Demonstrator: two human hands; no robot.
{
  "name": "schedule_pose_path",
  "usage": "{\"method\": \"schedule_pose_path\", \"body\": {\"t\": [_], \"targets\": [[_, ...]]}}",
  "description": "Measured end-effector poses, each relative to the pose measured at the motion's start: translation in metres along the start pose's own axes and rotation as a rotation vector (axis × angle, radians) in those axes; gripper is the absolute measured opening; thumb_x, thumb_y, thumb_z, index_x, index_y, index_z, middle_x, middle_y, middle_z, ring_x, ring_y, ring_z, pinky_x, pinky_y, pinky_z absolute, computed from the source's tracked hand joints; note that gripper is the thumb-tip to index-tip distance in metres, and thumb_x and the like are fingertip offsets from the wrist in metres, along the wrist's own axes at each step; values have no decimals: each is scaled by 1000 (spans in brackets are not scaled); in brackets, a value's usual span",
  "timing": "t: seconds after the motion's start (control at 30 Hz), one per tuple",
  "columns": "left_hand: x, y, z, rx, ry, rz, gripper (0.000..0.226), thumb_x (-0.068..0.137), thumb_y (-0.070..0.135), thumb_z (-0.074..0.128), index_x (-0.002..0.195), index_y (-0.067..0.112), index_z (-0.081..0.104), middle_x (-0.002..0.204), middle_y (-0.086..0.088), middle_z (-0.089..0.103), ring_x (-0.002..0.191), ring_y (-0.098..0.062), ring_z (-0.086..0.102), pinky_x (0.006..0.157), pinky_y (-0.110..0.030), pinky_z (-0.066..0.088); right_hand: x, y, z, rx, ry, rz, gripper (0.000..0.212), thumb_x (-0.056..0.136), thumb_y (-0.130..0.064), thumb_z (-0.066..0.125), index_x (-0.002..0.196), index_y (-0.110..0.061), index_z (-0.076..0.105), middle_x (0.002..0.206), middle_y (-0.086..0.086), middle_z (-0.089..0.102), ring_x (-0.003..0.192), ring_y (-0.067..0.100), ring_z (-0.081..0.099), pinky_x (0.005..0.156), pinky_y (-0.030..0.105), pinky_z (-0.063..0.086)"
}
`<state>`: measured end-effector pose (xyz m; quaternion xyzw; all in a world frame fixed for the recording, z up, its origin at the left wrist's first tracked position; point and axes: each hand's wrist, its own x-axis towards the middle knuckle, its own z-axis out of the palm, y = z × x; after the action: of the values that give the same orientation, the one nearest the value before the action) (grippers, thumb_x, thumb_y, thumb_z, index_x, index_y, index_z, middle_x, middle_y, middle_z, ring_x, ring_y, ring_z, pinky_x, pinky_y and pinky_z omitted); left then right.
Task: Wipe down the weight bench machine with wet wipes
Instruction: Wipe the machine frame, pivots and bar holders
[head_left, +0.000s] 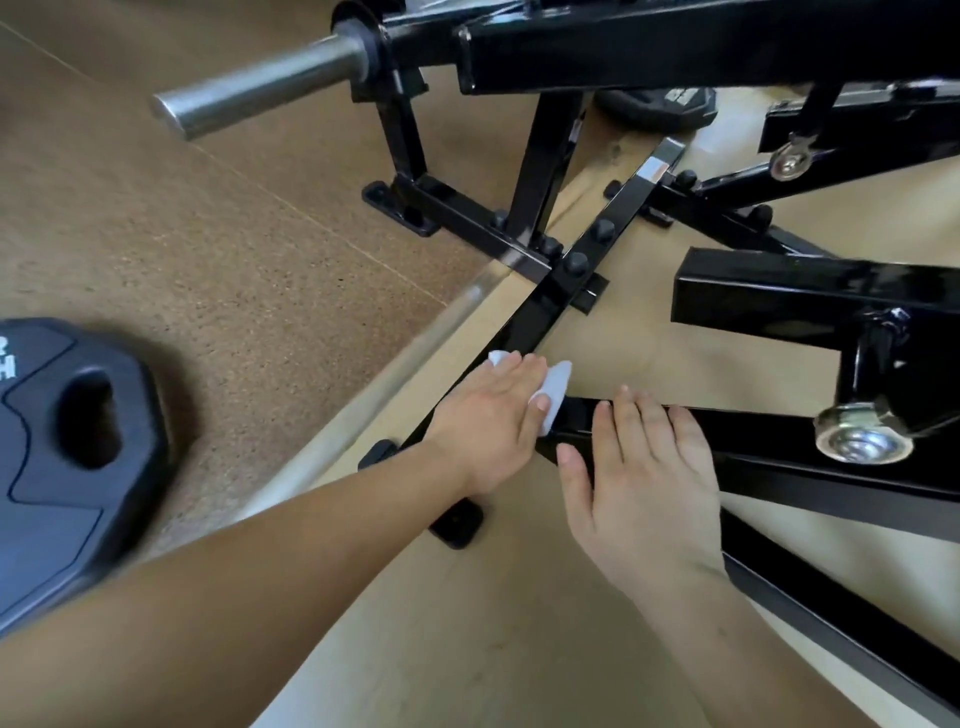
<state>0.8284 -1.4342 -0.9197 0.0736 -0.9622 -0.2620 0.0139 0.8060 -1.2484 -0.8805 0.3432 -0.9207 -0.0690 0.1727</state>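
Our left hand (488, 421) presses the wet wipe (560, 382) flat, fingers straight, onto a low bar of the weight bench machine (566, 283). Our right hand (644, 478) rests flat-fingered on the next bar, just beside. Our palm hides most of the wipe.

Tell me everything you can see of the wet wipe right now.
The wet wipe is white, thin and crumpled, like soft cloth. Most of it is hidden under the left hand, whose straight fingers press it down onto the black floor bar of the bench frame. Only two bits show: a small corner beyond the fingertips and a larger fold on the thumb side.
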Motion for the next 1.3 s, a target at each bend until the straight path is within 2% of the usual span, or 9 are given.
{"method": "schedule_pose_path", "body": {"t": [0.33,0.53,0.7,0.87,0.93,1.0,1.1,1.2,1.3], "targets": [[-42,4,6,122,-2,-53,63,108,41,9,164,13,19,170,1,24,158,-14,13,128,-36,9,2,-6,-1,4,19,36,66,107,-44,34,126,10,66,135,30,62,127,44,56,115,57,35],[21,1,-8,151,-105,-92,57,111,38,7,164,19,16,173,-1,10,159,-15,0,128,-39,2,1,-5,0,45,65,19,64,107,-44,36,126,10,66,133,29,63,128,43,57,116,56,34],[-29,20,19,-134,179,-102,54,112,36,15,161,18,31,164,-1,37,155,-6,17,126,-26,8,-11,-7,-11,292,106,-113,49,107,-37,41,128,-2,69,133,15,68,131,31,58,117,52,36],[-86,53,34,-496,221,-206,54,111,48,22,157,26,42,154,11,51,148,0,34,122,-15,15,-53,17,-29,530,-96,-384,31,107,-37,41,112,-19,66,100,-5,59,88,19,60,81,36,51],[-94,68,47,-521,169,-149,53,111,44,24,157,23,42,153,7,53,146,1,36,125,-21,17,-65,36,-30,630,-274,-247,33,107,-44,37,119,-26,61,103,-13,58,86,10,59,73,33,51],[-96,80,61,-513,158,-103,53,112,43,25,156,20,43,160,7,43,149,3,29,126,-21,14,-68,54,-33,810,-447,73,37,104,-51,36,124,-32,61,109,-16,63,97,3,63,84,33,54],[-94,102,77,-476,134,-47,54,112,41,26,158,17,40,163,6,37,151,0,25,122,-12,6,-63,80,-38,1137,-615,560,27,101,-49,53,106,-32,72,99,-11,75,98,4,69,96,33,54],[-88,123,87,-402,135,96,51,112,35,27,157,13,38,161,1,40,150,-9,28,118,-8,6,-64,90,-43,1442,-693,693,24,101,-43,59,107,-28,78,107,-9,78,107,10,72,104,38,54],[-78,132,104,-190,98,244,58,109,35,32,160,8,30,167,-7,28,158,-14,11,128,-32,6,-71,93,-41,1482,-570,795,18,99,-38,66,98,-27,81,102,-6,79,104,14,74,103,41,55]]}}
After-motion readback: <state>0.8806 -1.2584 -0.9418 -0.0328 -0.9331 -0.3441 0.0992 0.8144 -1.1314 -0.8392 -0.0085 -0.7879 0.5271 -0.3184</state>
